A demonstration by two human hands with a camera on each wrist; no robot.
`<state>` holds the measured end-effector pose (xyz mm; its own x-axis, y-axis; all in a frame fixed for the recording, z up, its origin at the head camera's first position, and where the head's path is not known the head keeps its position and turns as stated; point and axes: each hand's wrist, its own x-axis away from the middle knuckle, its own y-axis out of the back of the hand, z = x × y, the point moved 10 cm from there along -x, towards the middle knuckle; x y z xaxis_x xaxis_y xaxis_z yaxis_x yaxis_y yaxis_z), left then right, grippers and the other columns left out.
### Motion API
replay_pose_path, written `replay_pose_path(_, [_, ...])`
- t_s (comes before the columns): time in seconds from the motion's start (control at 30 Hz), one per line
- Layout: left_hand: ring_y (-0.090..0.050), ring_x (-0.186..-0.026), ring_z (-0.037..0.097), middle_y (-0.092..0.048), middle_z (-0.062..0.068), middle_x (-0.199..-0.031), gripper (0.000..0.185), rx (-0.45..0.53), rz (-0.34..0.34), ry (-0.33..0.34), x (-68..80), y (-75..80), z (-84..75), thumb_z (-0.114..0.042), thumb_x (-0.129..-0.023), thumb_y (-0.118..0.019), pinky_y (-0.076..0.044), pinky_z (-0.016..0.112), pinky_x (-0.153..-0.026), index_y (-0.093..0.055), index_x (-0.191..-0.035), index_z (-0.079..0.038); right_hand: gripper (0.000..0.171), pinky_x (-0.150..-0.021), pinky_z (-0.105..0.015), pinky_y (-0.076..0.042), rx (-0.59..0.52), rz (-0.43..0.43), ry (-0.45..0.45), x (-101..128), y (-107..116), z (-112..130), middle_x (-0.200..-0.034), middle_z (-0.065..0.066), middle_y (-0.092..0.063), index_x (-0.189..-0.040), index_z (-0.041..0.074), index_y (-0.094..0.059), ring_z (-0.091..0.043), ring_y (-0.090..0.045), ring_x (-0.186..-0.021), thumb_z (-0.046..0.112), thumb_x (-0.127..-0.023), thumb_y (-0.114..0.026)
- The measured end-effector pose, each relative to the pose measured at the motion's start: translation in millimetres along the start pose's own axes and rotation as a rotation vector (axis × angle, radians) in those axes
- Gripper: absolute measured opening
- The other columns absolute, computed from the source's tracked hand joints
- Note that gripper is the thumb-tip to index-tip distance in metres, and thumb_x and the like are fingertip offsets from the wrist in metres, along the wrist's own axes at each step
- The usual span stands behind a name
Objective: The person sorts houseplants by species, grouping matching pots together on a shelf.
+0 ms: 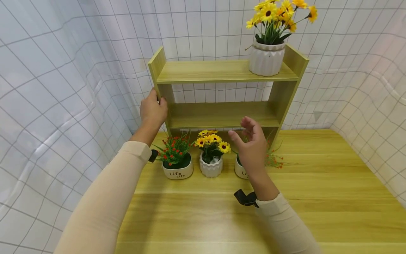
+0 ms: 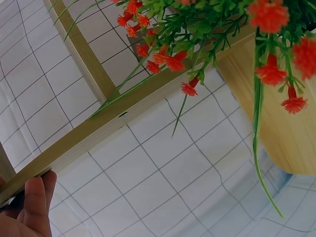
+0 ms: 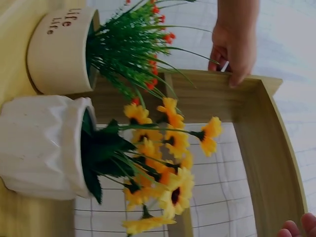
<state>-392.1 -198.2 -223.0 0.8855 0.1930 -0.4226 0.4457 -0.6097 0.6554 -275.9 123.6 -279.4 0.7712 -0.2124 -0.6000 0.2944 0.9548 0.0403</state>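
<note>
A wooden shelf point(image 1: 203, 72) is standing upright at the back of the counter point(image 1: 196, 218), and the left hand point(image 1: 153, 112) is holding its left side panel, the grip closing on the panel's edge below the level of the top board. The right hand point(image 1: 253, 146) is hovering in front of the shelf's lower right part, its grip slack, with thumb and fingers parted and holding nothing. A tall yellow-flowered pot point(image 1: 267, 59), white and ribbed, is sitting on the shelf's top board near the right end. In front of the shelf, three pots are standing in a row: a red-flowered oval pot point(image 1: 177, 172) lettered "Life" before its left end, a low yellow-flowered pot point(image 1: 211, 168) before its middle, and a second oval pot point(image 1: 241, 171) before its right part, which the right hand is partly covering. Behind the shelf, a white gridded cloth point(image 1: 206, 28) is hanging.
</note>
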Motion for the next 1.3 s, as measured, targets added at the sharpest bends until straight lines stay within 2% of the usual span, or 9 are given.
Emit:
replay_pose_path(0.33, [-0.061,-0.114,0.038,-0.065,0.019,-0.125,0.032,0.005,-0.001,0.003,0.9,2.1,-1.1,-0.020,-0.103,-0.045,-0.050,0.051,-0.090,-0.055,-0.128,-0.005,0.057,-0.100,-0.041,-0.045,0.041,0.058,-0.044,24.2,-17.1,-21.1,-0.130,-0.008,-0.057,-0.135,0.003,-0.054,-0.019,-0.054,-0.121,0.027,-0.088,-0.077])
replay_pose_path(0.5, [-0.061,-0.114,0.039,-0.065,0.019,-0.125,0.031,-0.001,0.002,0.002,1.4,3.4,-2.0,-0.021,-0.103,-0.044,-0.050,0.051,-0.090,-0.055,-0.127,-0.004,0.057,-0.099,-0.046,-0.045,0.060,0.094,-0.091,37.2,-24.3,-31.5,-0.128,-0.006,-0.057,-0.134,0.006,-0.054,-0.030,-0.054,-0.120,0.032,-0.089,-0.076])
replay_pose_path(0.6, [-0.061,-0.115,0.039,-0.065,0.019,-0.126,0.031,0.000,0.004,0.004,1.4,2.8,-2.2,-0.021,-0.103,-0.044,-0.050,0.051,-0.090,-0.055,-0.128,-0.004,0.058,-0.098,-0.046,-0.045,0.078,0.110,-0.111,44.3,-26.5,-37.3,-0.128,-0.006,-0.056,-0.135,0.007,-0.053,-0.030,-0.054,-0.119,0.035,-0.089,-0.075])
replay_pose_path(0.8, [-0.062,-0.114,0.038,-0.065,0.019,-0.125,0.032,0.006,0.011,0.008,1.7,0.5,-1.4,-0.021,-0.103,-0.044,-0.051,0.051,-0.089,-0.055,-0.129,-0.005,0.055,-0.098,-0.047,-0.045,0.096,0.121,-0.103,54.2,-26.3,-44.3,-0.129,-0.008,-0.057,-0.134,0.005,-0.054,-0.024,-0.054,-0.119,0.030,-0.089,-0.076])
replay_pose_path(0.93, [-0.062,-0.112,0.040,-0.066,0.019,-0.122,0.029,-0.004,0.000,0.006,1.4,1.2,-1.5,-0.020,-0.102,-0.044,-0.050,0.052,-0.088,-0.056,-0.124,-0.005,0.055,-0.097,-0.046,-0.045,0.099,0.130,-0.110,58.7,-25.6,-48.6,-0.130,-0.013,-0.057,-0.133,0.005,-0.054,-0.024,-0.052,-0.120,0.029,-0.089,-0.076])
replay_pose_path(1.17, [-0.061,-0.113,0.041,-0.066,0.019,-0.123,0.029,-0.025,-0.001,-0.002,1.5,1.3,-2.4,-0.019,-0.102,-0.043,-0.049,0.053,-0.090,-0.056,-0.123,-0.004,0.055,-0.095,-0.045,-0.044,0.102,0.114,-0.184,68.8,-20.4,-66.2,-0.129,-0.020,-0.057,-0.132,0.003,-0.054,-0.031,-0.053,-0.117,0.029,-0.089,-0.077])
replay_pose_path(1.3, [-0.061,-0.113,0.040,-0.066,0.018,-0.123,0.029,-0.020,-0.004,0.004,1.0,1.3,-1.1,-0.019,-0.102,-0.043,-0.049,0.053,-0.090,-0.056,-0.123,-0.005,0.058,-0.094,-0.044,-0.044,0.113,0.112,-0.219,75.1,-20.9,-76.0,-0.127,-0.015,-0.059,-0.133,-0.001,-0.054,-0.028,-0.054,-0.116,0.028,-0.088,-0.077])
